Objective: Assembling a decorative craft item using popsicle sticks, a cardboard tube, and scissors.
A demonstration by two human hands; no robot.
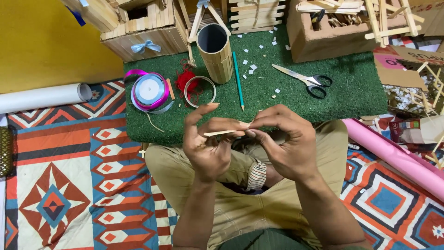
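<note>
patterned rug (69,185) covers the floor; green turf mat (286,99) lies on it. on the mat: stick-clad cylinder (215,51) upright, purple ribbon spool (149,90), scissors (305,79), teal pencil (238,79) just beside the cylinder. above the lap, left hand (208,146) and right hand (284,143) meet, each with fingers pinched shut on one thin wooden stick (222,133), held roughly level between them.
</note>
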